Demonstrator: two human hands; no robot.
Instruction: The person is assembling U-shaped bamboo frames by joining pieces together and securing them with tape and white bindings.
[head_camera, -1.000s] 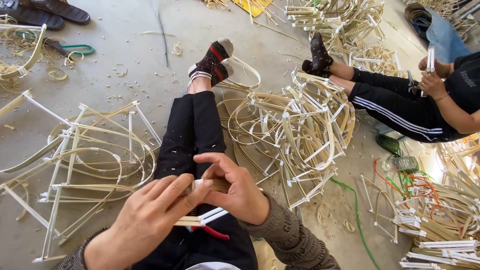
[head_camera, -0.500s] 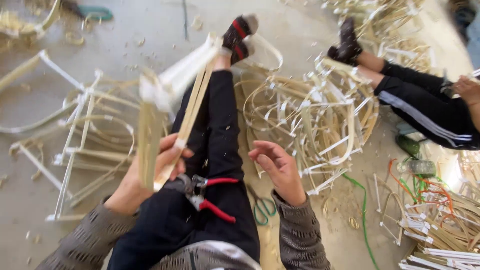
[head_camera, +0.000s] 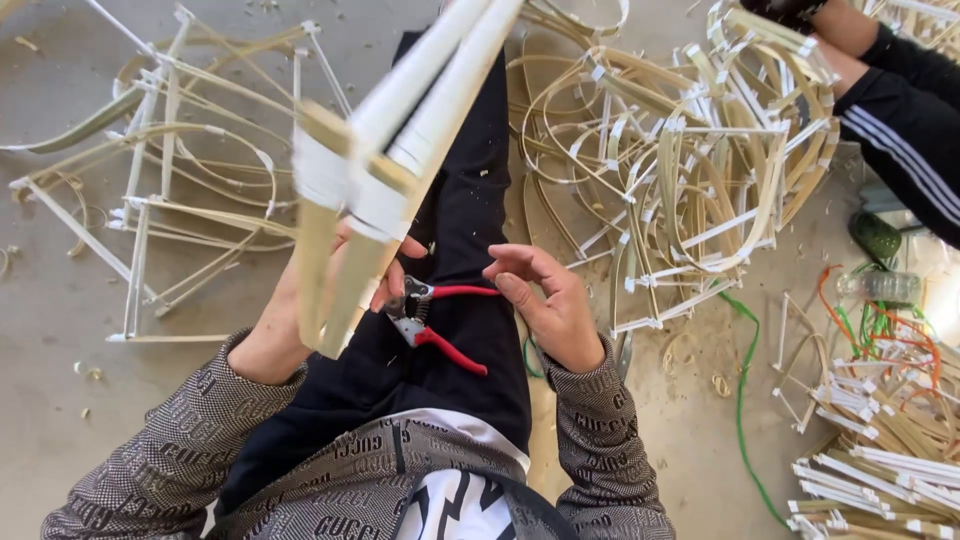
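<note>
Slipping is the risk here: the bundle of bamboo strips (head_camera: 390, 160) is raised tilted over the lap, and since it is gripped only near its lower end by the left hand (head_camera: 300, 310), closed around it, it could be swung into the red-handled cutters (head_camera: 435, 320) lying on the thigh just below. The right hand (head_camera: 545, 305) is held half open, fingers loosely curled, seemingly grasping nothing, its fingertips at the cutters' upper handle, though contact cannot be confirmed.

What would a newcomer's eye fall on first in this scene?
First, the taped bundle of bamboo strips raised close to the camera in the left hand. Next, the red-handled shears on the lap, by the right hand. Around them, bent bamboo frames lie piled on the floor.
</note>
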